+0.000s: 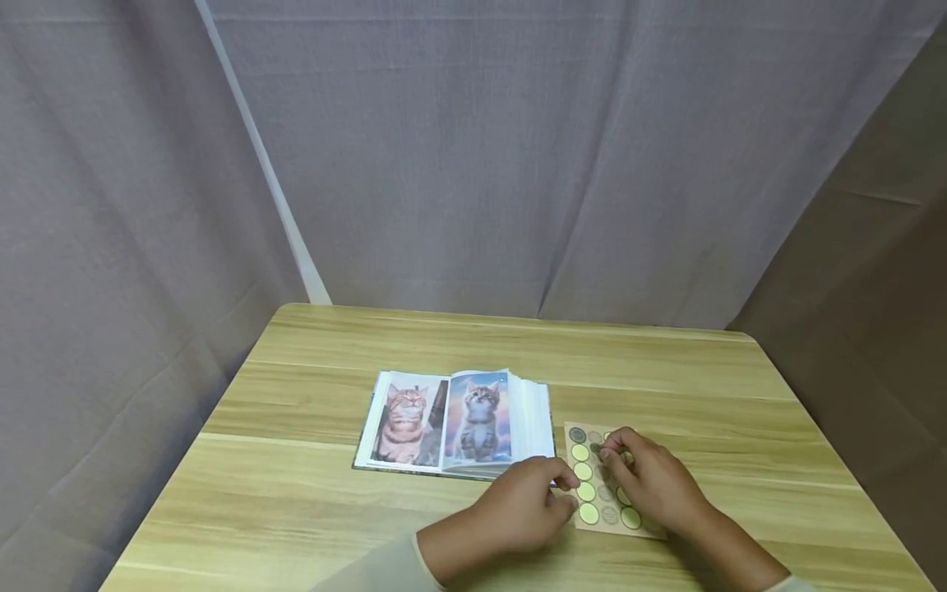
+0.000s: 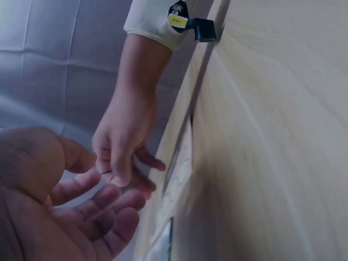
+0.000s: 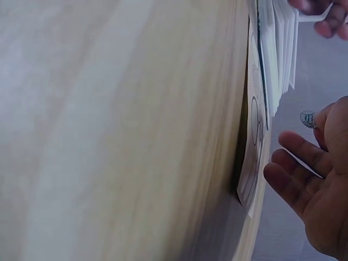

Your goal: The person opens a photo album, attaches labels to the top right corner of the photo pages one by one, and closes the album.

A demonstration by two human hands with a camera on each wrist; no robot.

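My right hand [image 1: 657,483] pinches a small round sticker [image 3: 309,119] between thumb and index finger; its other fingers are spread loosely in the right wrist view. Beneath this hand lies a tan sticker sheet [image 1: 598,503], bearing yellow circles and printed dark round stickers, and partly covered by the hand. At the sheet's left edge is my left hand [image 1: 524,503], its fingers loosely bent with nothing between them. In the left wrist view, the left hand [image 2: 65,201] faces the right hand [image 2: 126,136], close by.
An open photo album [image 1: 538,419] with cat pictures lies left of the sheet, its near right corner behind the left hand. Wooden table [image 1: 296,510] extends around both. Grey curtains [image 1: 459,164] hang behind and at the sides. A dark device sits on the right sleeve [image 2: 155,22].
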